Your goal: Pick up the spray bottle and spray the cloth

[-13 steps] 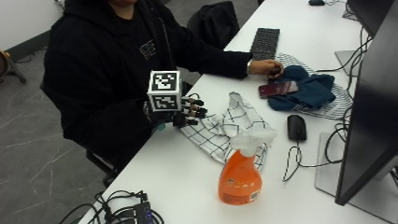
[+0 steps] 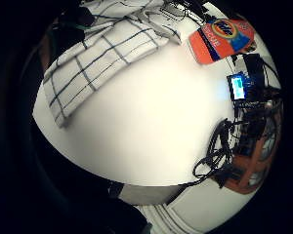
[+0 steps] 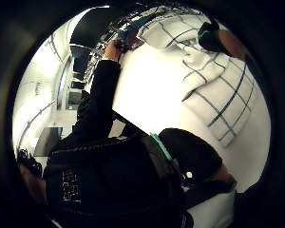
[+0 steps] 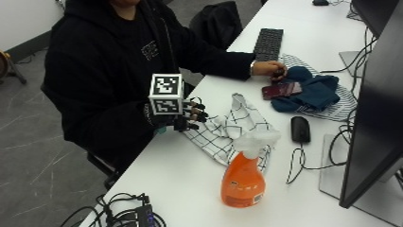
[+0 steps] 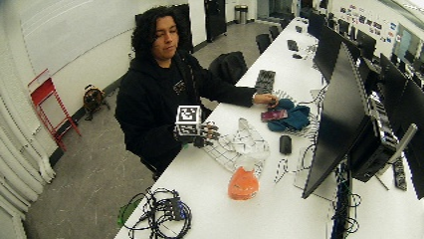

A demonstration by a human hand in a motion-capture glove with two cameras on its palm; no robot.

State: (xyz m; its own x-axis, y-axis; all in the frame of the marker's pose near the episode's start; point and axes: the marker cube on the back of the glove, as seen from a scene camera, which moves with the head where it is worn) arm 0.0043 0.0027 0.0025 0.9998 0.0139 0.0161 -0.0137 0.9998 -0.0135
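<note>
Orange spray bottle (image 4: 242,182) stands untouched on the table (image 4: 176,189).
Your gloved hand (image 4: 182,116) hangs above the checked cloth (image 4: 233,127), fingers loose, holding nothing.

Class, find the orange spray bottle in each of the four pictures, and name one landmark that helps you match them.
Outside view: spray bottle stands near the table's front, beside the checked cloth.
Wide outside view: spray bottle stands below the cloth.
Little finger side palm view: spray bottle at the picture's edge, beside the cloth.
Thumb side palm view: not in it.
Shared landmark: the checked cloth.
</note>
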